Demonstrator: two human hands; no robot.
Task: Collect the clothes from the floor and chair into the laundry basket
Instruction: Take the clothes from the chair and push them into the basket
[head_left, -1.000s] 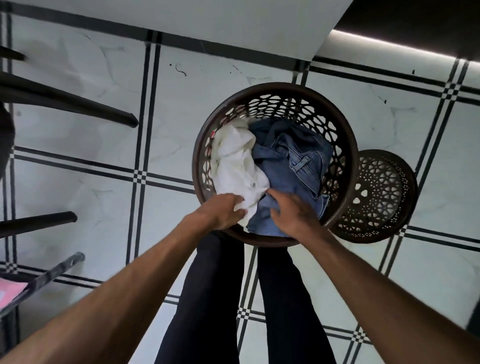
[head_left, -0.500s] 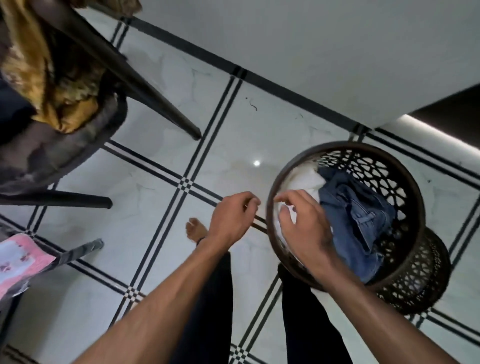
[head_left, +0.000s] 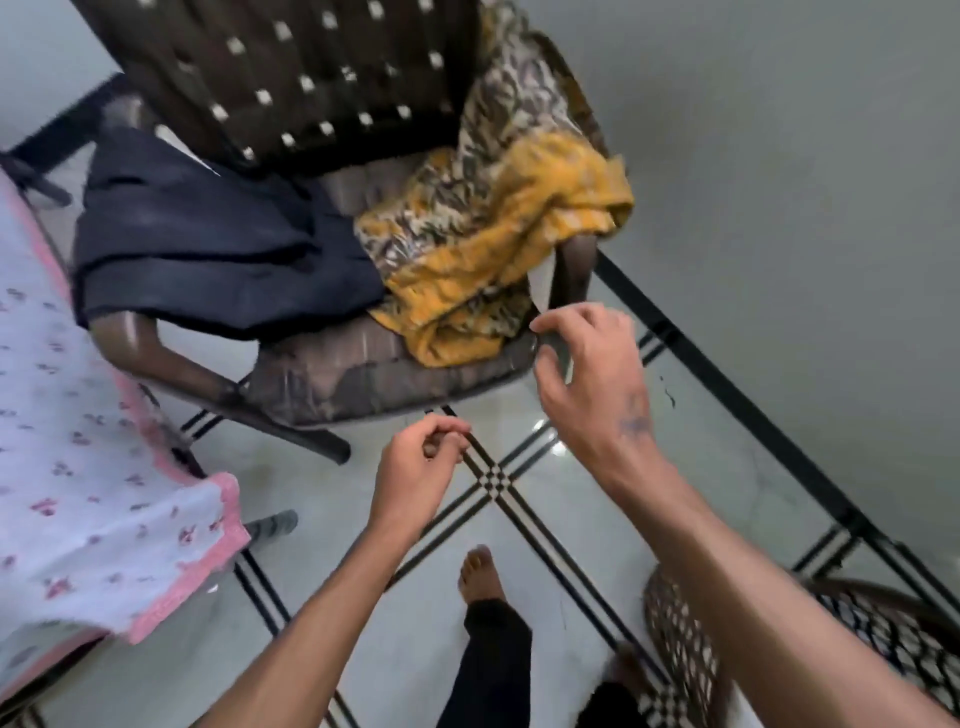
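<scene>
A dark brown chair stands ahead, its back dotted with pale studs. A dark navy garment lies over its left arm and seat. A yellow patterned cloth drapes over the right side of the seat and backrest. My right hand hovers by the seat's right front corner, fingers spread, holding nothing, just short of the yellow cloth. My left hand hangs lower over the floor, fingers loosely curled and empty. The brown laundry basket shows only as a rim at the bottom right, behind my right forearm.
A bed edge with a white floral sheet and pink border fills the left side. A grey wall runs along the right. My bare foot stands on the white tiled floor with black lines.
The view has swung left from the basket to the chair. Both hands left the basket's clothes and now reach empty toward the chair; the right hand has risen to the seat corner.
</scene>
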